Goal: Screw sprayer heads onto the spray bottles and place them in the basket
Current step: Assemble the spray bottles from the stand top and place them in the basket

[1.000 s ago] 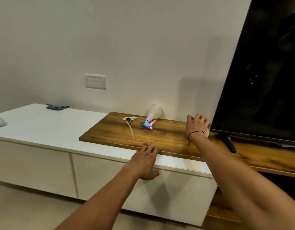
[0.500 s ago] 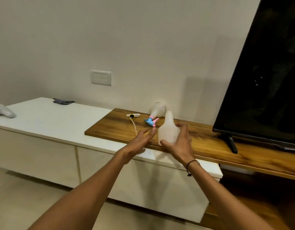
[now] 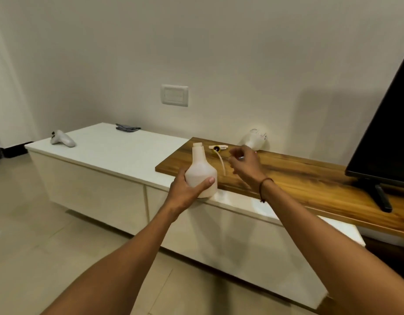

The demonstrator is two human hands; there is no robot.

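Note:
My left hand (image 3: 185, 189) grips a white spray bottle (image 3: 202, 171) by its body, upright with its neck bare, over the front edge of the cabinet. My right hand (image 3: 244, 165) hovers above the wooden shelf top (image 3: 298, 178) with fingers loosely curled; nothing shows in it. Just left of it lies a sprayer head (image 3: 217, 148) with a yellow collar and a long white dip tube. Behind my right hand a second white bottle (image 3: 255, 140) lies against the wall; its pink and blue sprayer head is hidden by my hand.
A large black TV (image 3: 387, 133) stands on the wood at the right. On the white cabinet top (image 3: 119, 153) at the left lie a white controller (image 3: 62, 138) and a folded grey cloth (image 3: 127, 127). No basket is in view.
The bottle passed from my right hand to my left hand. My right hand let go and moved back over the wood towards the loose sprayer head. The view has swung left.

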